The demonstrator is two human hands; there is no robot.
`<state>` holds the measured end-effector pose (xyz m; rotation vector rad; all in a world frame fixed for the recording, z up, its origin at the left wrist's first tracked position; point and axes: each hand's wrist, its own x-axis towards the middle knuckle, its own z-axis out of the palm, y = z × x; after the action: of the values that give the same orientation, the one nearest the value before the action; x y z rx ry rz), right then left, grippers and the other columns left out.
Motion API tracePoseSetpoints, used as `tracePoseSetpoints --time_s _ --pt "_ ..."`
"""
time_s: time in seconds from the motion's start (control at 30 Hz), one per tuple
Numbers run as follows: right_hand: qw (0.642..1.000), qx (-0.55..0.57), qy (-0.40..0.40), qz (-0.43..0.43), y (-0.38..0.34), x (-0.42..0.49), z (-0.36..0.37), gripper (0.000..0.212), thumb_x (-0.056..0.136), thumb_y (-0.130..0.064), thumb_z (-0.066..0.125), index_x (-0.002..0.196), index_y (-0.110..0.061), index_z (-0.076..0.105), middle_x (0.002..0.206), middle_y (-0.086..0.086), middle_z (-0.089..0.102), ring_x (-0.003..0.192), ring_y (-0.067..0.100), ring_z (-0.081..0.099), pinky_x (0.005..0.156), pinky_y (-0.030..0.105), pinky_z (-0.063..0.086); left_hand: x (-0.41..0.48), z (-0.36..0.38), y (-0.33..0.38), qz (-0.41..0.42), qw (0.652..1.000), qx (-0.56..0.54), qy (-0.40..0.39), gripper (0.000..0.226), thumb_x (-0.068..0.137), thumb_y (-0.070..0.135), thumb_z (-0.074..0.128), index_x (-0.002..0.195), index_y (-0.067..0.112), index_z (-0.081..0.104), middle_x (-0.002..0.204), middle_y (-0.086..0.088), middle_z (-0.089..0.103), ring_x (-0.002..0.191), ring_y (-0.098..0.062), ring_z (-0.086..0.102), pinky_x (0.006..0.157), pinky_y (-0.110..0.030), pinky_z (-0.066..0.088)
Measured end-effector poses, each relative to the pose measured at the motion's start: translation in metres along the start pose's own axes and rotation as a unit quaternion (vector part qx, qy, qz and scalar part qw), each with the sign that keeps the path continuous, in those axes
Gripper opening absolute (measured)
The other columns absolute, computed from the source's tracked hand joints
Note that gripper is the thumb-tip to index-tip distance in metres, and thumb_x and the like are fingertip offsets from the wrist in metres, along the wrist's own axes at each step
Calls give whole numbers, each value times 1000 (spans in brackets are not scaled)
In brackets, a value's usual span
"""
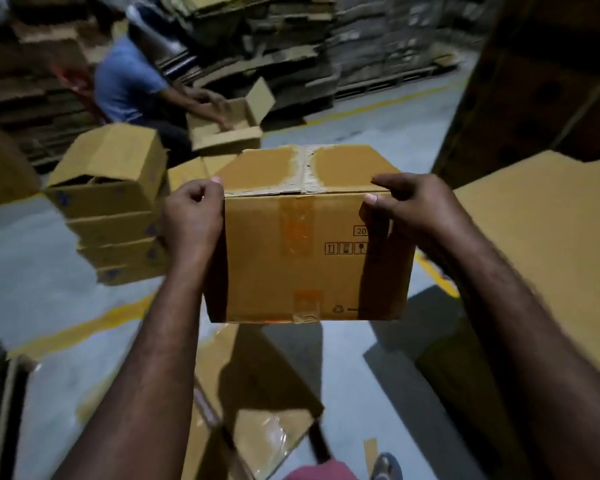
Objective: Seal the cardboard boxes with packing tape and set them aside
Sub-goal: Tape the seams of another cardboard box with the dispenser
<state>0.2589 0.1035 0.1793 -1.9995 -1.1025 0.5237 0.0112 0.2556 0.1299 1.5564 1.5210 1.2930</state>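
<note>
Two hands hold one taped cardboard box (302, 261) above the grey floor (32, 258). The left hand (192, 220) curls its grip round the top left edge; the right hand (418, 206) pinches the top right corner, thumb on the near face.

Held tan-brown rectangular cardboard box (305, 271): plain kraft surface, with black printed handling symbols (346, 248) on the front face. A glossy amber-tinted tape strip (297, 226) runs down the front centre. Top seam shows a pale grey-white torn band (305, 168). Underfoot, grey concrete floor (49, 254) with a yellow painted line (84, 327). At left, stacked tan cardboard boxes (115, 216) carry blue marks. Seated person's shirt (125, 84): light blue.
</note>
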Motion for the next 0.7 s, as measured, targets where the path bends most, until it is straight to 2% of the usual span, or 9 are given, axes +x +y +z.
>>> tracePoseSetpoints --time_s 0.13,0.2,0.3,0.4,0.47,0.57,0.63,0.7 --pt "995 -29 100 0 15 -16 -101 48 84 -41 74 129 -27 64 136 -1 60 117 6 52 102 36 48 -29 69 80 62 996 -48 -41 36 93 45 61 66 22 65 67 8 63 70 -15 59 66 -30 45" --pt "988 -47 147 -3 23 -27 -148 48 84 -42 72 129 -28 64 137 -1 58 113 3 48 102 36 48 -48 99 119 80 991 -80 -65 34 94 42 62 64 25 64 63 9 60 65 -14 57 63 -28 44" --pt "976 -58 210 5 42 -47 -211 48 85 -41 71 130 -29 62 139 -1 56 124 12 51 102 41 49 -77 141 174 129 978 -129 -99 32 96 36 63 65 30 62 60 13 58 58 -6 54 58 -22 43" --pt "960 -56 275 14 70 -67 -264 49 85 -41 71 131 -29 61 141 0 55 127 15 51 100 43 50 -108 190 220 169 964 -164 -127 30 94 36 64 64 33 64 63 15 63 59 2 56 61 -20 44" --pt "949 -66 305 37 93 -79 -291 49 86 -39 70 133 -30 60 143 1 52 129 16 48 101 40 49 -131 227 238 182 955 -177 -151 31 92 36 64 62 30 64 66 11 63 61 -1 55 62 -23 45" --pt "934 -78 340 73 134 -93 -321 47 88 -38 69 133 -31 59 143 1 52 125 11 46 90 28 45 -165 284 252 181 945 -195 -188 33 91 38 65 66 17 71 63 7 60 62 -4 54 61 -26 46" --pt "922 -71 369 97 162 -101 -332 46 87 -39 70 132 -32 60 141 1 55 123 11 48 90 29 47 -188 317 256 178 941 -196 -211 33 90 39 67 68 15 70 59 9 57 62 -4 53 61 -24 42" --pt "908 -64 395 123 190 -108 -340 46 87 -39 71 131 -33 62 138 1 57 124 15 51 96 33 49 -210 343 261 175 935 -194 -238 30 90 37 68 65 21 67 58 13 54 63 -2 52 60 -17 38"
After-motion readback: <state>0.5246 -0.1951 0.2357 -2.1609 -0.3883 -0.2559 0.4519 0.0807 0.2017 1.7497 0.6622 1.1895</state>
